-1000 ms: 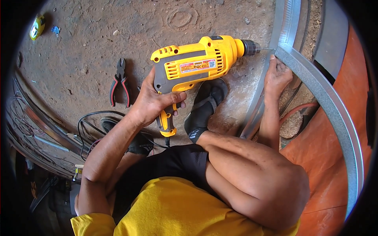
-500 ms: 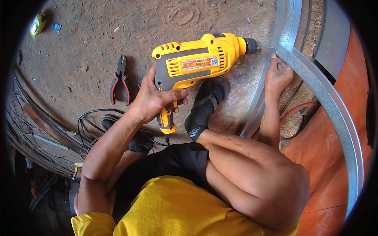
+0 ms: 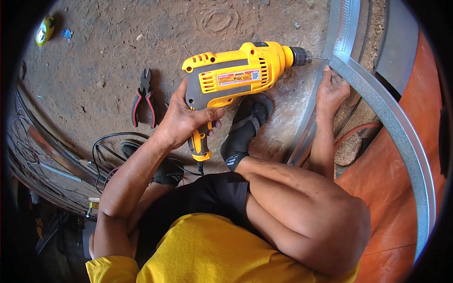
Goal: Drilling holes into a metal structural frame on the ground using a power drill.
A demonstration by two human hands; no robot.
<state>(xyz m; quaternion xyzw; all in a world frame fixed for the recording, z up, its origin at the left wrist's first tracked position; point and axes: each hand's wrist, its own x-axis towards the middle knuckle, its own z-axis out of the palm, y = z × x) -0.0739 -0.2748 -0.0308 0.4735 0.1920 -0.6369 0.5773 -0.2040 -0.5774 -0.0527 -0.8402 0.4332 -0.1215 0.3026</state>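
Note:
My left hand (image 3: 191,120) is wrapped round the handle of a yellow and grey corded drill (image 3: 231,75), which lies level and points right. From its black chuck (image 3: 300,56) a thin drill bit (image 3: 321,58) reaches the side of a galvanised metal channel (image 3: 377,89), close to where a second metal strip (image 3: 348,28) joins it. Just below that joint, my right hand (image 3: 332,89) grips the channel with bent fingers, the thumb near the bit. Whether the tip has entered the metal cannot be made out.
Red-handled pliers (image 3: 144,96) lie on the dirt floor left of the drill. A yellow tape measure (image 3: 45,30) rests at the far left. The black power cord (image 3: 106,137) loops past my feet. An orange sheet (image 3: 377,188) spreads at the right beneath the curved channel.
The drill has shifted very slightly down and left at its front end, and the bit shows more clearly against the channel. Both hands keep their holds.

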